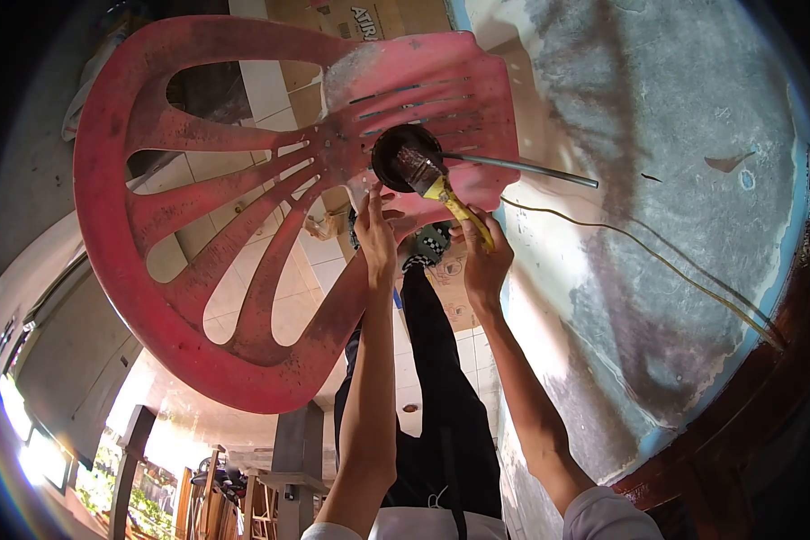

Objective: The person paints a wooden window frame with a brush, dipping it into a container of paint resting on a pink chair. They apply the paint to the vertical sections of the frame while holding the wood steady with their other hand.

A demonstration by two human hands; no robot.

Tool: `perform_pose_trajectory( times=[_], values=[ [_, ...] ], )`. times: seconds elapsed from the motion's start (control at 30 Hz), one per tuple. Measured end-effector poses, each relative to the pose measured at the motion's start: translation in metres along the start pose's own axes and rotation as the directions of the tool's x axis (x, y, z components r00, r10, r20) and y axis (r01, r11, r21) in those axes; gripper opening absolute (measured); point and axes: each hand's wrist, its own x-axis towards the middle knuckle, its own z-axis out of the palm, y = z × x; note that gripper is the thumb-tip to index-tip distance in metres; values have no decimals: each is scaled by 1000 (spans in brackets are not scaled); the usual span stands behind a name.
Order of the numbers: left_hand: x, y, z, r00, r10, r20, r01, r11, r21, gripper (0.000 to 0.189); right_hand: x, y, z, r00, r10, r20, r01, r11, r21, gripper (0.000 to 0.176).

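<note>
A worn red plastic chair (198, 225) fills the left and middle of the view. On its slatted seat stands a small round container (391, 148) with dark contents. My right hand (486, 261) grips the yellow handle of a paintbrush (432, 180), whose dark bristles lie at the container's rim. My left hand (378, 238) is beside it, fingers stretched out against the front edge of the seat just below the container, holding nothing. Both forearms reach forward from white sleeves. Below the hands I see my dark trousers.
A thin metal rod (522, 166) runs from the container out to the right. A yellow cord (657, 261) trails across the patchy grey and white surface (675, 135) at right. A cardboard box (360, 18) sits beyond the chair, on a pale tiled floor (270, 90).
</note>
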Motion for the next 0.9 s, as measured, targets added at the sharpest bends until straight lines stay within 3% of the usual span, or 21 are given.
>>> perform_pose_trajectory(
  times=[0.6,0.8,0.9],
  values=[
    [8,-12,-7,997,63,41,-61,998,-33,46,-6,27,-8,988,-154,1,154,988,-9,27],
    [6,-12,-6,997,74,30,-74,997,-7,45,-7,22,-7,996,-94,3,94,996,7,26],
    [8,-15,-5,1000,-8,20,9,996,-93,45,-9,20,-8,994,-105,-4,105,993,46,26]
  ],
)
